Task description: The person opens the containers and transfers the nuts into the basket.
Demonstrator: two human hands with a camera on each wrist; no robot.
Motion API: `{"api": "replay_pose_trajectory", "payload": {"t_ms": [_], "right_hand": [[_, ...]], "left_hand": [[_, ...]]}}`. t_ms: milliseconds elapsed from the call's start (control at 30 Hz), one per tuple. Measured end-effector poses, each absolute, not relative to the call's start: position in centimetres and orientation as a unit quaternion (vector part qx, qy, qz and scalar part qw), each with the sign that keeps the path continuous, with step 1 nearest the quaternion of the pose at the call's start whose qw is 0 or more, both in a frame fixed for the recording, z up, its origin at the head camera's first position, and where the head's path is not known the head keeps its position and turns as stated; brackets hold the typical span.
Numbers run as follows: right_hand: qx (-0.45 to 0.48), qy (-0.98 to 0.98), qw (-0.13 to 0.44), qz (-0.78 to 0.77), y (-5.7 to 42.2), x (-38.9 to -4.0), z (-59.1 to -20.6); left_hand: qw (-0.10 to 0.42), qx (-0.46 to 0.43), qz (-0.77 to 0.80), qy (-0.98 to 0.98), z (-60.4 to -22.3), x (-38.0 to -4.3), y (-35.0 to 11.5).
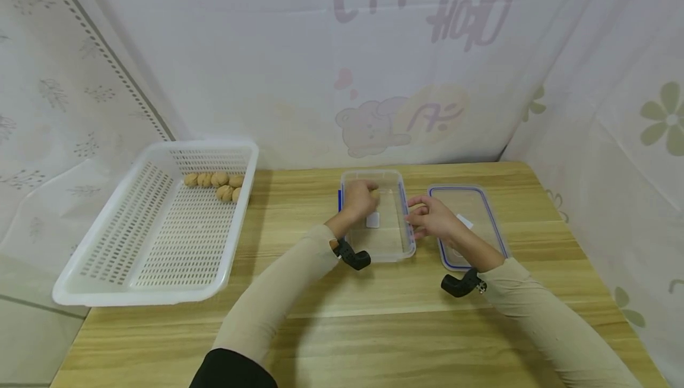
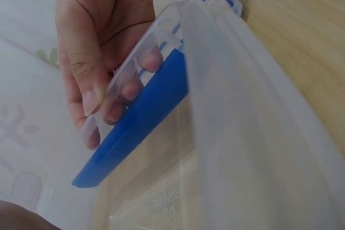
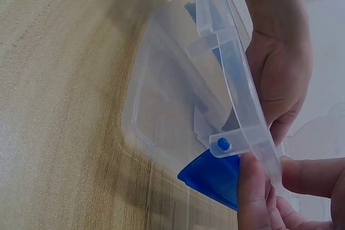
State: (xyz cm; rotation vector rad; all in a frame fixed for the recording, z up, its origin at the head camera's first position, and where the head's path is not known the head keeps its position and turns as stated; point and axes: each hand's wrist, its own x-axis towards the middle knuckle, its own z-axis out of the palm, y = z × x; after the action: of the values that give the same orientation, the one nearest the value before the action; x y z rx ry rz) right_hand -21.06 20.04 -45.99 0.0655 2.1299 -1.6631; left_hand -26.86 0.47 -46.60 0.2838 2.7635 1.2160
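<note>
A clear plastic food container [image 1: 389, 245] with blue latches stands uncovered on the table. My left hand [image 1: 359, 199] reaches down inside it, fingers curled round a tan walnut [image 1: 376, 194] that shows only in part. In the right wrist view the left hand [image 3: 280, 74] dips behind the near wall, its fingertips hidden. My right hand [image 1: 430, 217] pinches the container's right rim, thumb on one side and fingers on the other; the left wrist view shows this right hand [image 2: 102, 41] beside a hanging blue latch [image 2: 140, 117].
On the left stands a white perforated basket [image 1: 232, 257], with several walnuts [image 1: 219, 179] gathered in its far right corner. The container's clear lid [image 1: 465, 198], edged with a blue seal, lies on the wooden table [image 1: 374, 340] under the right forearm. Printed cloth [image 1: 267, 79] hangs behind the table.
</note>
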Motion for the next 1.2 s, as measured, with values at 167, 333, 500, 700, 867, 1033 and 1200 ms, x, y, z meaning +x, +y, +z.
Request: {"api": "replay_pose_trajectory", "payload": {"t_ms": [167, 333, 500, 700, 867, 1033, 1200], "right_hand": [[0.019, 0.771, 0.218, -0.599, 20.1, -21.1, -46.0], [0.019, 0.771, 0.219, -0.598, 20.1, -21.1, -46.2], [0.017, 0.771, 0.219, -0.598, 20.1, -21.1, -46.1], [0.017, 0.769, 0.22, -0.599, 20.1, -21.1, -46.0], [0.019, 0.768, 0.22, -0.601, 20.2, -21.1, -46.1], [0.017, 0.767, 0.222, -0.602, 20.3, -21.2, -46.3], [0.018, 0.768, 0.221, -0.601, 20.2, -21.2, -46.3]], "left_hand": [[0.054, 0.099, 0.406, 0.907, -47.1, -27.1, 0.6], [0.06, 0.096, 0.424, 0.899, -47.5, -27.0, 0.6], [0.067, 0.079, 0.434, 0.895, -47.5, -26.9, 0.7], [0.082, 0.075, 0.443, 0.89, -47.4, -26.9, 0.7], [0.088, 0.079, 0.439, 0.891, -47.1, -26.8, 0.7], [0.088, 0.089, 0.419, 0.899, -46.8, -26.8, 0.7], [0.098, 0.098, 0.42, 0.897, -46.2, -26.8, 0.7]]}}
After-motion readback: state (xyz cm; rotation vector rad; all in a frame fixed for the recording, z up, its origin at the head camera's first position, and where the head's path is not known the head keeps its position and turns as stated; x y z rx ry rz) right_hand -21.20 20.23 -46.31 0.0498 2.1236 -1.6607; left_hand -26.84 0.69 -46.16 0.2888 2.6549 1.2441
